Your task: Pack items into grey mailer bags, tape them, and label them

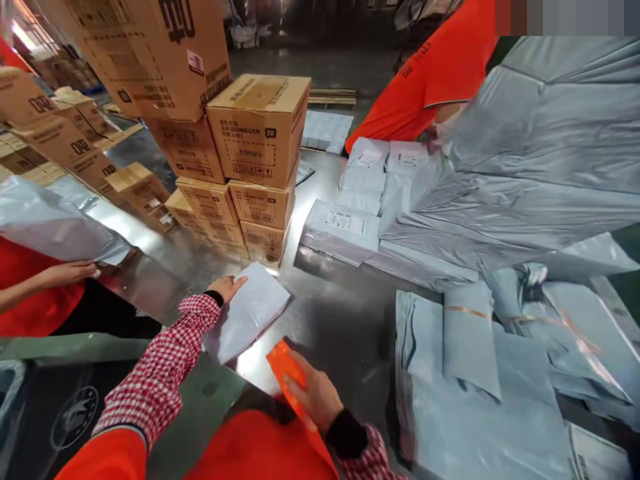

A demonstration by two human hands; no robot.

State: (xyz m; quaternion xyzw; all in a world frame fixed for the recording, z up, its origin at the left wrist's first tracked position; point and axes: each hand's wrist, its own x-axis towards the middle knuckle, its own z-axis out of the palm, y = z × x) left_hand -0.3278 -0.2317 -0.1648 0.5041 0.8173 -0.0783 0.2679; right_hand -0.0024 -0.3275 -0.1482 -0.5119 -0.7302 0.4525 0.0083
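My left hand point(226, 287) lies with fingers stretched out on the edge of a flat grey mailer bag point(249, 312) on the steel table point(330, 320). My right hand point(313, 392) is closed round a small orange object point(284, 365) near the table's front edge, just right of that bag. Both my sleeves are red-and-white check over an orange vest.
Stacked cardboard boxes point(255, 167) stand behind the bag. Packed grey parcels point(345, 230) and loose grey bags point(470, 373) fill the right side. A person in orange point(440, 73) works at the far right with a big grey bag point(540, 153). Another person's hand point(67, 272) is at left.
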